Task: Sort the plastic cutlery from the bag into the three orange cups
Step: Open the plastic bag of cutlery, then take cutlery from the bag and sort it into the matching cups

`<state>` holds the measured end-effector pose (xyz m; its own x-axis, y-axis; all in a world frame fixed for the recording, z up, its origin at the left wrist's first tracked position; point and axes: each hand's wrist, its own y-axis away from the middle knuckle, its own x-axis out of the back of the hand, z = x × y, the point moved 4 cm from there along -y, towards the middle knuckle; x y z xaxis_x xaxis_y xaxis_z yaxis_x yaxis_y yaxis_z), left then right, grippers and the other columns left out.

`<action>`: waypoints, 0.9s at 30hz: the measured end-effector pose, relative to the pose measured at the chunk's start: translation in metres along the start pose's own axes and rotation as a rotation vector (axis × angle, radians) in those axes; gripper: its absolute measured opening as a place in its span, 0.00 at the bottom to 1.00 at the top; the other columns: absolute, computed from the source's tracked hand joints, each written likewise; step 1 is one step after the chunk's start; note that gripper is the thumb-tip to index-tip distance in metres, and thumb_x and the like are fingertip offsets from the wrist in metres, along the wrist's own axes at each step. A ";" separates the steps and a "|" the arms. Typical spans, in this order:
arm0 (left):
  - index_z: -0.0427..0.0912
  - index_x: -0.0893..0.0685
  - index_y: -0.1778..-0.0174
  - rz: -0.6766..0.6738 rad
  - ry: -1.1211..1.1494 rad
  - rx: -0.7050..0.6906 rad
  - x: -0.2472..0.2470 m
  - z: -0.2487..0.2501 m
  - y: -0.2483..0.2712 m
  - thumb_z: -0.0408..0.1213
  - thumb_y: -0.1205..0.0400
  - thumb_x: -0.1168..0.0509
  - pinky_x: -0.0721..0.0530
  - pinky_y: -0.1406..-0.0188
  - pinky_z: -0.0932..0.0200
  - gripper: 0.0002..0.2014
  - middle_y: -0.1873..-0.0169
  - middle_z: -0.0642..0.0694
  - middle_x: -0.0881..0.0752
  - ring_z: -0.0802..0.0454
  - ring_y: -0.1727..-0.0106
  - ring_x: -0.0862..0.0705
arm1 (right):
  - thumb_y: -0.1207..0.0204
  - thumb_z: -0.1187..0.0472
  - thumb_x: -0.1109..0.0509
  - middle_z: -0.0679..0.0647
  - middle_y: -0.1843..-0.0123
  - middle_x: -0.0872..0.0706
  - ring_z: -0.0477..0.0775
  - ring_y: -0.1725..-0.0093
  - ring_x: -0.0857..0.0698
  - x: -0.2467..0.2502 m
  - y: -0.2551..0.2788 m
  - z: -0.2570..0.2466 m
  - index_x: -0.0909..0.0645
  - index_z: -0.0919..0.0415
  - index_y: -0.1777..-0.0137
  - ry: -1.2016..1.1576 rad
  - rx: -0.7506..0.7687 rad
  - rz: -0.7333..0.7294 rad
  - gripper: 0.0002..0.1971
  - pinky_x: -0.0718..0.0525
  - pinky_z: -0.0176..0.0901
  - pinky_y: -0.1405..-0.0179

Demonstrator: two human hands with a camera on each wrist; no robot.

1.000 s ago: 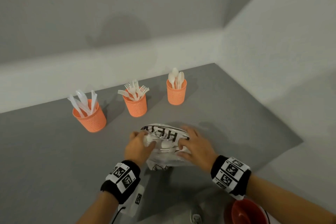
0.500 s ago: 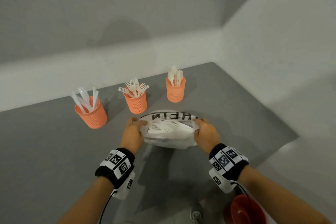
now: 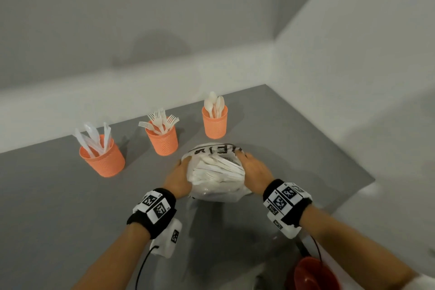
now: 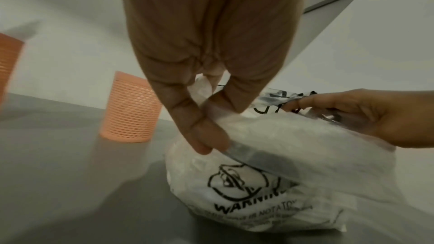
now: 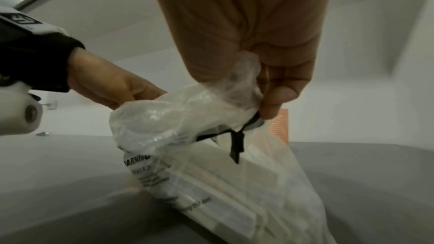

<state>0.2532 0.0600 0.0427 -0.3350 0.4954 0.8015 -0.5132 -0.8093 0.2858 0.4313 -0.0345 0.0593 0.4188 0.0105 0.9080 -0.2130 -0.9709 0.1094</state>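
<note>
A clear plastic bag [image 3: 217,181] with black print, full of white cutlery [image 3: 219,167], stands on the grey table [image 3: 58,195]. My left hand [image 3: 180,176] pinches its left rim and my right hand [image 3: 253,169] grips its right rim, holding the mouth apart. The left wrist view shows my thumb and fingers [image 4: 202,136] pinching the bag [image 4: 270,173] edge. In the right wrist view my fingers [image 5: 279,92] bunch the bag [image 5: 211,155] film. Behind stand three orange cups: one with knives [image 3: 103,160], one with forks [image 3: 162,139], one with spoons [image 3: 214,122].
White walls close the table off at the back and right. The table's right edge [image 3: 367,179] runs near my right wrist. A red round object [image 3: 313,275] lies at the lower right, below the table level. Cables hang from both wristbands.
Both hands moved from the bag's sides to its rim and pulled the mouth apart, showing the cutlery inside. The bag now stands nearer the cups.
</note>
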 end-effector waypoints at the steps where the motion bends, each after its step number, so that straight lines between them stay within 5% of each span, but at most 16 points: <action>1: 0.39 0.46 0.19 0.014 0.015 -0.018 -0.002 0.010 -0.005 0.25 0.25 0.38 0.32 0.26 0.49 0.39 0.22 0.36 0.40 0.36 0.23 0.34 | 0.29 0.80 0.42 0.62 0.25 0.29 0.66 0.33 0.23 0.006 -0.003 0.011 0.44 0.61 0.20 0.013 -0.008 0.012 0.37 0.23 0.52 0.38; 5: 0.38 0.45 0.19 0.073 0.082 -0.078 -0.017 0.056 -0.029 0.23 0.25 0.38 0.35 0.26 0.54 0.38 0.21 0.37 0.41 0.38 0.23 0.34 | 0.28 0.78 0.42 0.62 0.21 0.33 0.68 0.31 0.23 0.031 -0.014 0.057 0.48 0.61 0.18 0.065 -0.029 0.034 0.38 0.22 0.56 0.35; 10: 0.36 0.40 0.22 0.145 0.262 -0.166 -0.035 0.112 -0.057 0.26 0.23 0.37 0.37 0.26 0.57 0.33 0.22 0.37 0.39 0.40 0.23 0.35 | 0.29 0.79 0.39 0.62 0.21 0.34 0.64 0.32 0.25 0.062 -0.021 0.102 0.47 0.62 0.19 0.208 -0.054 0.145 0.39 0.24 0.51 0.36; 12: 0.36 0.40 0.22 0.150 0.283 -0.169 -0.040 0.125 -0.069 0.24 0.24 0.37 0.36 0.26 0.56 0.33 0.23 0.36 0.38 0.39 0.23 0.34 | 0.40 0.76 0.27 0.64 0.28 0.26 0.62 0.38 0.20 0.067 -0.024 0.109 0.33 0.63 0.24 0.411 -0.026 0.268 0.40 0.19 0.50 0.43; 14: 0.36 0.40 0.22 0.124 0.257 -0.148 -0.043 0.132 -0.081 0.22 0.25 0.39 0.36 0.26 0.55 0.34 0.23 0.36 0.38 0.39 0.23 0.35 | 0.54 0.70 0.16 0.60 0.44 0.15 0.57 0.53 0.14 0.067 -0.027 0.099 0.16 0.59 0.43 0.523 0.082 0.285 0.34 0.16 0.42 0.58; 15: 0.36 0.41 0.22 0.105 0.234 -0.137 -0.044 0.134 -0.086 0.21 0.25 0.40 0.36 0.26 0.54 0.34 0.23 0.35 0.39 0.38 0.23 0.35 | 0.51 0.67 0.16 0.58 0.48 0.14 0.55 0.55 0.14 0.063 -0.029 0.094 0.14 0.58 0.49 0.545 0.153 0.262 0.26 0.16 0.40 0.60; 18: 0.37 0.45 0.20 0.062 0.146 -0.097 -0.043 0.133 -0.094 0.21 0.24 0.40 0.34 0.26 0.52 0.36 0.22 0.35 0.40 0.37 0.23 0.35 | 0.24 0.63 0.32 0.60 0.36 0.21 0.59 0.41 0.19 0.048 -0.046 0.101 0.23 0.63 0.36 0.349 0.092 -0.007 0.17 0.22 0.44 0.45; 22: 0.38 0.46 0.19 0.000 0.101 -0.058 -0.042 0.128 -0.096 0.23 0.24 0.39 0.32 0.28 0.51 0.37 0.23 0.34 0.38 0.37 0.24 0.33 | 0.29 0.57 0.27 0.62 0.30 0.30 0.61 0.32 0.25 0.029 -0.065 0.112 0.35 0.63 0.27 0.301 -0.004 -0.200 0.32 0.27 0.48 0.34; 27: 0.38 0.44 0.19 -0.008 0.081 -0.045 -0.038 0.128 -0.096 0.26 0.24 0.38 0.32 0.27 0.50 0.36 0.23 0.35 0.37 0.38 0.24 0.33 | 0.29 0.59 0.27 0.64 0.24 0.37 0.62 0.26 0.32 0.015 -0.072 0.113 0.39 0.63 0.25 0.383 0.008 -0.125 0.35 0.30 0.51 0.27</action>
<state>0.4161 0.0782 0.0522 -0.3926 0.5274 0.7534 -0.5504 -0.7911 0.2670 0.5529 0.0081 0.0192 0.0817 0.2154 0.9731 -0.1735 -0.9584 0.2267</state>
